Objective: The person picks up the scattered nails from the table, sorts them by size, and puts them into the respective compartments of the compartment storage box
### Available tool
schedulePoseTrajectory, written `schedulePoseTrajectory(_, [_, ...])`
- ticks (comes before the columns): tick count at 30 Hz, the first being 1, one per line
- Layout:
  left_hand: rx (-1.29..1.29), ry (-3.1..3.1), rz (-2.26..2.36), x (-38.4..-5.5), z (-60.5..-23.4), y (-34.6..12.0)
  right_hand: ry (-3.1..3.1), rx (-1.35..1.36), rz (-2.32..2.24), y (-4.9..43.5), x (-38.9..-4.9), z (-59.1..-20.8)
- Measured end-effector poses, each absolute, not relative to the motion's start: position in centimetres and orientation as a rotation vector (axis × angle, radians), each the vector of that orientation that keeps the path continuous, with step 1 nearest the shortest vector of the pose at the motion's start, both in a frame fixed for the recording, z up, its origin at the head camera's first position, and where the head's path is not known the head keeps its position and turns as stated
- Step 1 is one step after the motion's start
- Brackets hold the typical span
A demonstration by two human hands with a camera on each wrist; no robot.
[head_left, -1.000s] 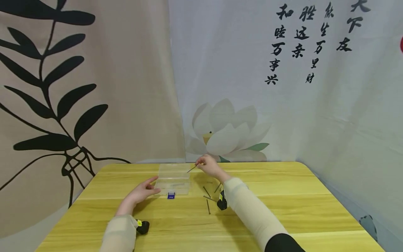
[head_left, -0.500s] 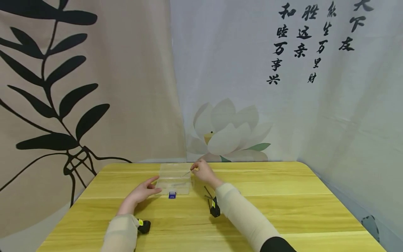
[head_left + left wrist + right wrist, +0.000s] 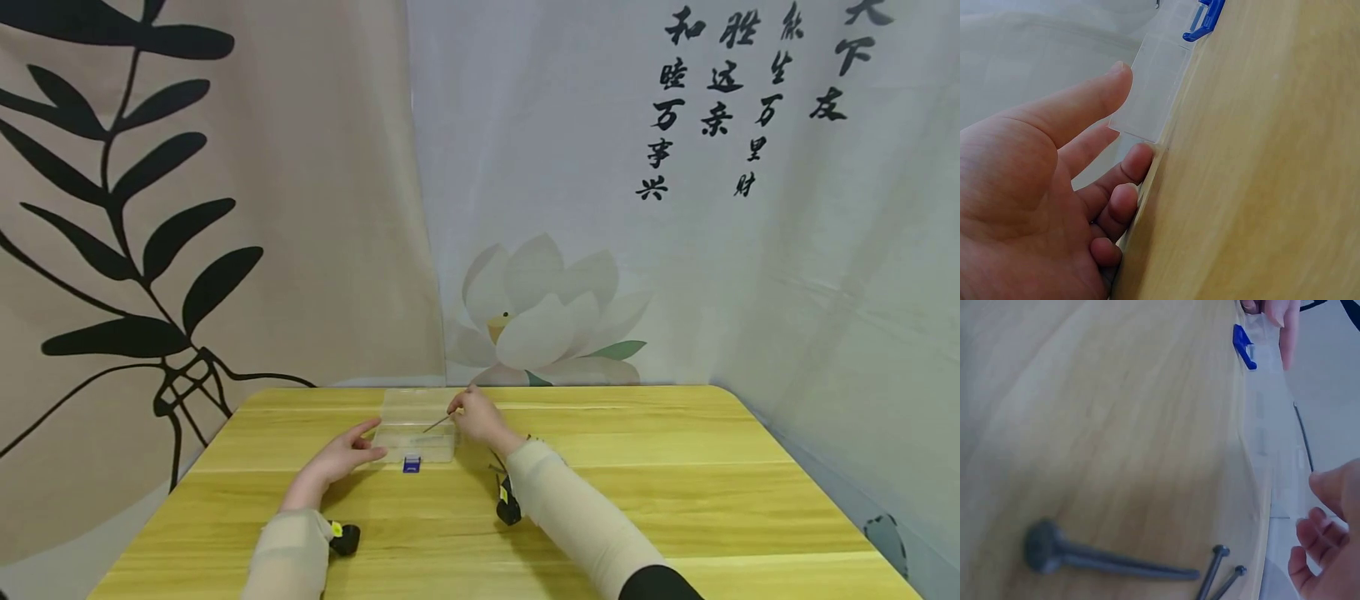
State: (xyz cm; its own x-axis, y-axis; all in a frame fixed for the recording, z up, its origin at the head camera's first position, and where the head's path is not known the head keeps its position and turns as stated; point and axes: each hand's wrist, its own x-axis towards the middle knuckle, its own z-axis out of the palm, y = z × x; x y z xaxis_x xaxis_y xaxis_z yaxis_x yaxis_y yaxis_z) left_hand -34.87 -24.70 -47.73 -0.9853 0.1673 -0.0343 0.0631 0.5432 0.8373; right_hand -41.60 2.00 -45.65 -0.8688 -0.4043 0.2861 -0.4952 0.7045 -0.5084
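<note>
A clear plastic box [image 3: 438, 455] with a blue latch [image 3: 412, 464] lies at the table's far side, its lid [image 3: 405, 404] folded back. My right hand [image 3: 480, 417] pinches a long thin nail [image 3: 437, 423] at one end, its other end slanting down over the box's front part. In the right wrist view the nail [image 3: 1304, 437] stretches out from the thumb and finger. My left hand [image 3: 347, 454] rests at the box's left side, thumb by the front corner and index finger farther back. In the left wrist view the thumb [image 3: 1116, 81] lies against the clear wall, the other fingers loosely bent.
Several loose nails [image 3: 1116, 559] lie on the wooden table [image 3: 420, 533] right of the box, partly hidden by the right sleeve in the head view. A printed cloth [image 3: 337, 208] hangs behind the table. Black wrist cameras [image 3: 345, 540] sit at both wrists.
My right hand has moved left and nearer, carrying the nail from the box's right edge to over its front part. The left hand keeps its place by the box.
</note>
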Motion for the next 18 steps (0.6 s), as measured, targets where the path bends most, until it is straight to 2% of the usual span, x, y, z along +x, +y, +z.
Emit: schedulePoseTrajectory(18, [0.227, 2.669, 1.425, -35.05, -47.66, -24.74, -2.817, 0.728, 0.838, 1.00, -41.21, -45.52])
